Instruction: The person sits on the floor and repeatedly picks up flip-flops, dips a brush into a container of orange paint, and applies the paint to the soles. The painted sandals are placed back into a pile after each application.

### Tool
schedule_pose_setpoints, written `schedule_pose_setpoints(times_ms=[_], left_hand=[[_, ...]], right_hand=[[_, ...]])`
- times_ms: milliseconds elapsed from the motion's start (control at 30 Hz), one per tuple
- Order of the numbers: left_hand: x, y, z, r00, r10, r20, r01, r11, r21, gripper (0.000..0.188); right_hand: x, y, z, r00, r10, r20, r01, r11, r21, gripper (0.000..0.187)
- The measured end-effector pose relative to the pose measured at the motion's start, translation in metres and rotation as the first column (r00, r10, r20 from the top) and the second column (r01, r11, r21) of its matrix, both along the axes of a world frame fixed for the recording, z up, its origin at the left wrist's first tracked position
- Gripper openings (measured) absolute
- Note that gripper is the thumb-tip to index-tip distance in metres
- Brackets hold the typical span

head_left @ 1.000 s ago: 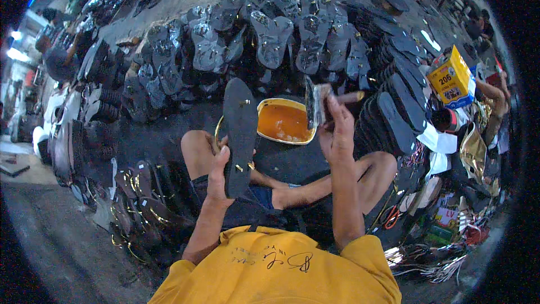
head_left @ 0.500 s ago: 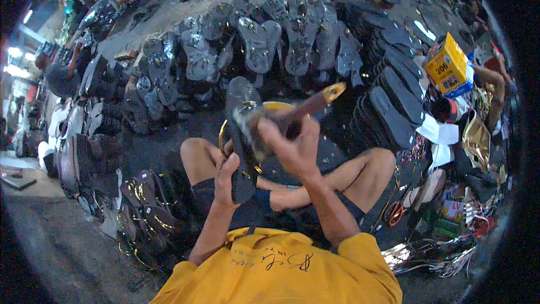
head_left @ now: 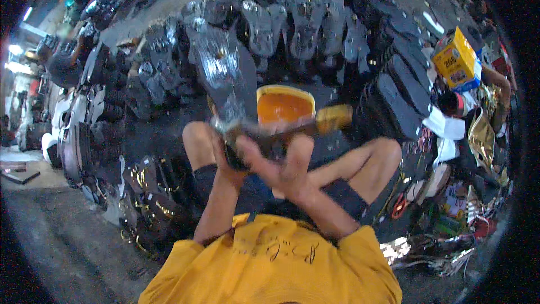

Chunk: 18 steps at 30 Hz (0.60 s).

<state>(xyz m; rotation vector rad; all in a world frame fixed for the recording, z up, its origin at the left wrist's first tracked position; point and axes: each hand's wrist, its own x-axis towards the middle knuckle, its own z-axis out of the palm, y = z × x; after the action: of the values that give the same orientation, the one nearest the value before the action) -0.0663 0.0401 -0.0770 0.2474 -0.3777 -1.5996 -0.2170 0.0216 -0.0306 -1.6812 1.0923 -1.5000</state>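
My left hand [head_left: 226, 164] is closed round the near end of a dark sandal [head_left: 232, 87], which stands tilted up in front of me. Clear shiny film shows on its upper part. Held across the sandal's near part is a wooden-handled tool [head_left: 304, 128] with a yellowish end pointing right; its other end is smeared by motion. My right hand [head_left: 278, 169] grips this tool, fingers close to the sandal and to my left hand. Just beyond the tool sits an orange tub [head_left: 286, 107] with a yellow rim, partly covered by it.
Rows of dark sandals [head_left: 261, 31] stand in an arc ahead. Stacked black soles [head_left: 394, 104] are at the right, beside a yellow and blue box [head_left: 457, 62]. More sandals with gold straps [head_left: 143, 183] lie near my left knee. Straps and scraps [head_left: 433, 253] litter the lower right.
The sandal has tilted and swung up to the left, showing more of its face. My right hand and the tool have moved down and nearer; the orange tub is now more exposed.
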Motion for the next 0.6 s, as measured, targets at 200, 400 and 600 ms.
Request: schedule_pose_setpoints(times_ms=[200, 400, 600], left_hand=[[-0.001, 0.016, -0.021, 0.993, 0.114, -0.036, -0.104, 0.973, 0.208, 0.057], [-0.004, 0.015, -0.017, 0.987, 0.155, 0.035, -0.159, 0.960, 0.229, 0.052], [-0.004, 0.008, 0.013, 0.795, 0.195, 0.574, -0.342, 0.926, 0.160, 0.048]], right_hand=[[-0.001, 0.005, 0.016, 0.999, 0.016, 0.040, -0.011, 0.993, -0.119, 0.035], [-0.008, -0.008, 0.003, 0.997, -0.074, 0.027, 0.075, 0.995, -0.072, 0.032], [-0.022, -0.018, 0.010, 0.954, -0.248, 0.169, 0.211, 0.955, 0.210, 0.031]])
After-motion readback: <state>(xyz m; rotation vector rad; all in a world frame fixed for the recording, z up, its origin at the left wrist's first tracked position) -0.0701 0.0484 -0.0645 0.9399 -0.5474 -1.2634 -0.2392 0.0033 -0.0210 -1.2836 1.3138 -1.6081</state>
